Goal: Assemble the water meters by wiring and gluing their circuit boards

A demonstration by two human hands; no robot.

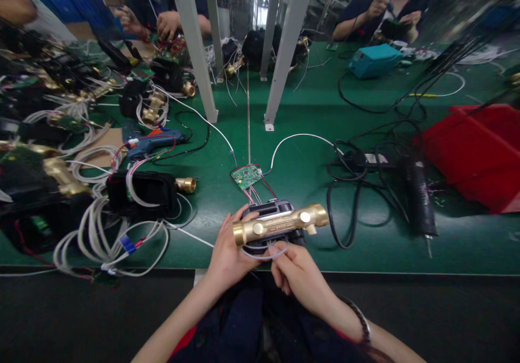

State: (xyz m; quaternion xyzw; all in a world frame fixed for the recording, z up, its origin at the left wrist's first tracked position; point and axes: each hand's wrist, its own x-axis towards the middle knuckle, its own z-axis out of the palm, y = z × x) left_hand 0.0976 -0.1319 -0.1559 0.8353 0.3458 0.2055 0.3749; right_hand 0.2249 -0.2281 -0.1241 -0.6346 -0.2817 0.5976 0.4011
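Observation:
A brass pipe body (280, 226) with threaded ends lies across a black plastic housing (270, 209) at the table's front edge. My left hand (229, 249) is wrapped round the left side of this assembly. With closed fingertips, my right hand (296, 265) pinches a thin whitish cable (264, 255) that loops below the brass body. Just beyond the housing lies a green circuit board (247, 176), joined to it by several thin wires. White leads run from the board to both sides. The housing's underside is hidden.
Coiled white cables (95, 233), black housings (142, 192) and a blue glue gun (156, 142) crowd the left. On the right are a black electric screwdriver (420, 200), its cords and a red bin (479, 151). Grey metal posts (284, 54) rise ahead. Co-workers' hands (168, 25) work across the table.

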